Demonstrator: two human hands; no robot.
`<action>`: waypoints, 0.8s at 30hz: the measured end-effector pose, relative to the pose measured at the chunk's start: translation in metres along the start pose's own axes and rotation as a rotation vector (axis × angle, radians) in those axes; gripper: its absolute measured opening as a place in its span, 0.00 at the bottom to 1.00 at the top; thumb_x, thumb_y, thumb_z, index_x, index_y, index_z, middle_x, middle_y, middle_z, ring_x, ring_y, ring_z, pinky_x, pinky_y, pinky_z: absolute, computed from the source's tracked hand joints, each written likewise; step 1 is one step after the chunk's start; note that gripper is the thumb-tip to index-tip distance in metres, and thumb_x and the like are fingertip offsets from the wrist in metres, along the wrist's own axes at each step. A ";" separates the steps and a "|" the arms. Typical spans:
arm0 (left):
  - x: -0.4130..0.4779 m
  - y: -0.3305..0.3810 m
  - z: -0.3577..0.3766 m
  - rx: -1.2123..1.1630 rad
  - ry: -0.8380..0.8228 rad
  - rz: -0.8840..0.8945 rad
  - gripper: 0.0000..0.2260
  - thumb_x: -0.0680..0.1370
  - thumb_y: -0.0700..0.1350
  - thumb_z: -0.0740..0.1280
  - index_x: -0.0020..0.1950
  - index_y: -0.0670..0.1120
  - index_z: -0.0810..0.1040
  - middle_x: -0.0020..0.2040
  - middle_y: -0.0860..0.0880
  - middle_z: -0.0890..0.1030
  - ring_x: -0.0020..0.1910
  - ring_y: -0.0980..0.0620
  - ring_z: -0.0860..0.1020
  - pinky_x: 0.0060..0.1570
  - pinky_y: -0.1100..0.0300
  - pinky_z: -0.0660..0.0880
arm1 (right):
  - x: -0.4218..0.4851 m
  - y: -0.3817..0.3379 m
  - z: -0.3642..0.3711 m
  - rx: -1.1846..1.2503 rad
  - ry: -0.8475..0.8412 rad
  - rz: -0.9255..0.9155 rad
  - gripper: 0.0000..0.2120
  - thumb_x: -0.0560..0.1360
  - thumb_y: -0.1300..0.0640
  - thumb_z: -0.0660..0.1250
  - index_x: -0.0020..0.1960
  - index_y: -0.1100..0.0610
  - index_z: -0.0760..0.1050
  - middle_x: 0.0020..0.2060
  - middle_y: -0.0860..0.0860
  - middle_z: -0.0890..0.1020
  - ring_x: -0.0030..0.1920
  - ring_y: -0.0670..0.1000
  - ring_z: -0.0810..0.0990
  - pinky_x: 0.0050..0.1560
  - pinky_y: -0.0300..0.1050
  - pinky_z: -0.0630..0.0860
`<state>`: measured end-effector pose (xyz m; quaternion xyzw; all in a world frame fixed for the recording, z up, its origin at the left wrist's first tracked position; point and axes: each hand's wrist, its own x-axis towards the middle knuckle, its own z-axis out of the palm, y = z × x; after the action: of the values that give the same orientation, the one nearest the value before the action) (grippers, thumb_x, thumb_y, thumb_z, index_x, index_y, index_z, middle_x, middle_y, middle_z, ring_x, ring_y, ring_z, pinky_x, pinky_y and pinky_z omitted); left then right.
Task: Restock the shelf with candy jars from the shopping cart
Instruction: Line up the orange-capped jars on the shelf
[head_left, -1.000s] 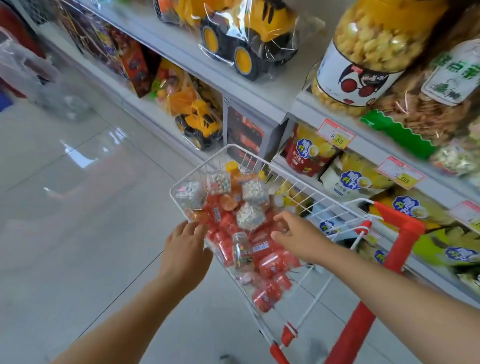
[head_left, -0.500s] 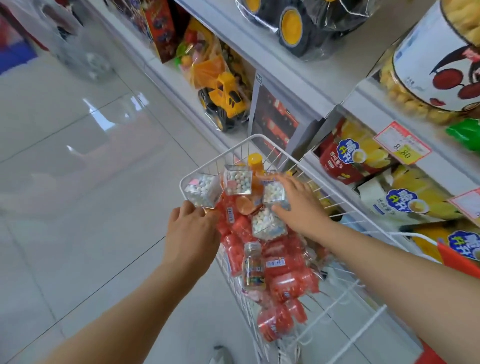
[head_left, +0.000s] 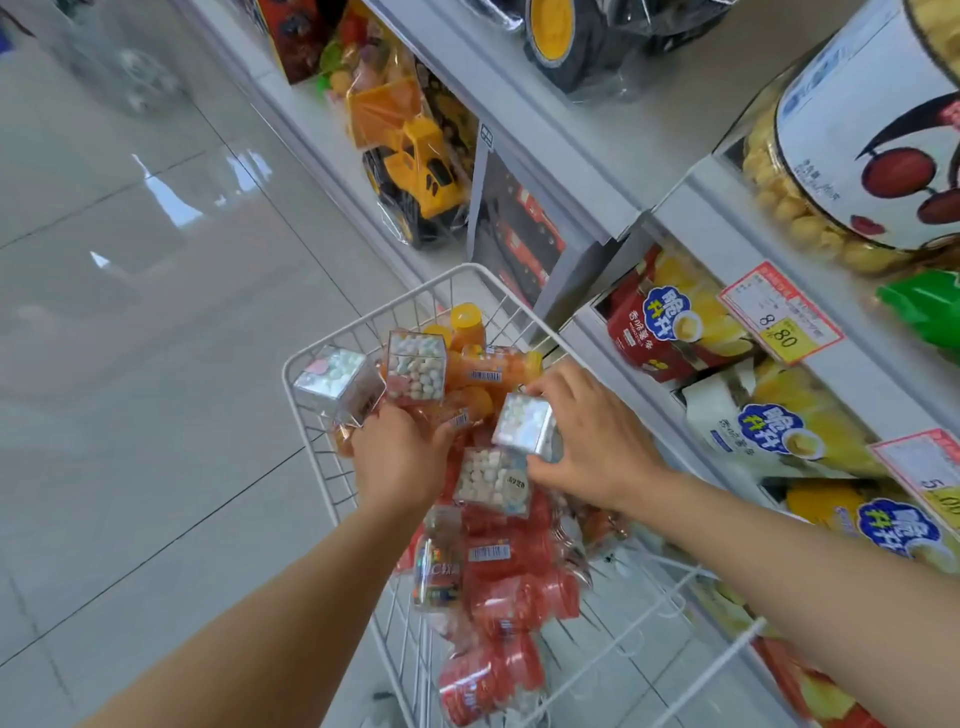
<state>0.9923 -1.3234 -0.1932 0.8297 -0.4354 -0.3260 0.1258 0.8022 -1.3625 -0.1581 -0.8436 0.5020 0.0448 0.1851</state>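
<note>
Both hands are down in the white wire shopping cart (head_left: 457, 280), near its far end. The right hand (head_left: 597, 441) is curled around a clear cube candy jar (head_left: 522, 423), thumb below it and fingers over its far side, jar raised slightly above the pile. The left hand (head_left: 400, 457) is knuckles-up with fingers bent down into the pile; what it grips, if anything, cannot be told. A second cube jar (head_left: 337, 384) sits at the cart's far-left corner, touching the left fingertips. A third cube jar (head_left: 418, 366) stands just beyond the left hand, a fourth (head_left: 491, 480) lies between the two hands. Orange bottles (head_left: 485, 369) fill the far end, red jars (head_left: 511, 571) crowd the middle and near part. Shelf (head_left: 691, 218) to the right holds chip bags (head_left: 670, 317) and price tags (head_left: 782, 312); a toy truck (head_left: 415, 171) sits on the shelf farther along the aisle.
</note>
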 end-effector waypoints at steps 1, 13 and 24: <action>0.000 0.000 0.001 -0.020 0.007 -0.007 0.16 0.73 0.57 0.70 0.51 0.46 0.76 0.47 0.47 0.81 0.49 0.43 0.78 0.50 0.47 0.76 | -0.003 0.002 0.001 -0.015 -0.016 -0.002 0.29 0.67 0.45 0.71 0.63 0.55 0.68 0.56 0.51 0.70 0.55 0.51 0.71 0.46 0.40 0.64; -0.021 -0.006 -0.037 -0.318 -0.253 -0.155 0.19 0.74 0.58 0.66 0.44 0.41 0.80 0.31 0.48 0.78 0.29 0.50 0.73 0.33 0.59 0.69 | -0.011 -0.007 -0.006 0.189 0.095 0.090 0.19 0.76 0.53 0.61 0.66 0.54 0.69 0.59 0.49 0.72 0.61 0.49 0.69 0.55 0.45 0.71; -0.032 -0.006 -0.062 -0.711 -0.249 -0.209 0.15 0.80 0.54 0.58 0.48 0.45 0.79 0.33 0.46 0.76 0.33 0.50 0.72 0.36 0.57 0.70 | 0.038 -0.033 0.011 -0.146 -0.097 0.214 0.24 0.79 0.52 0.62 0.71 0.59 0.61 0.66 0.55 0.71 0.65 0.56 0.66 0.64 0.48 0.65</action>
<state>1.0230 -1.2987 -0.1352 0.7282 -0.2203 -0.5659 0.3176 0.8506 -1.3757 -0.1698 -0.7932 0.5752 0.1414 0.1414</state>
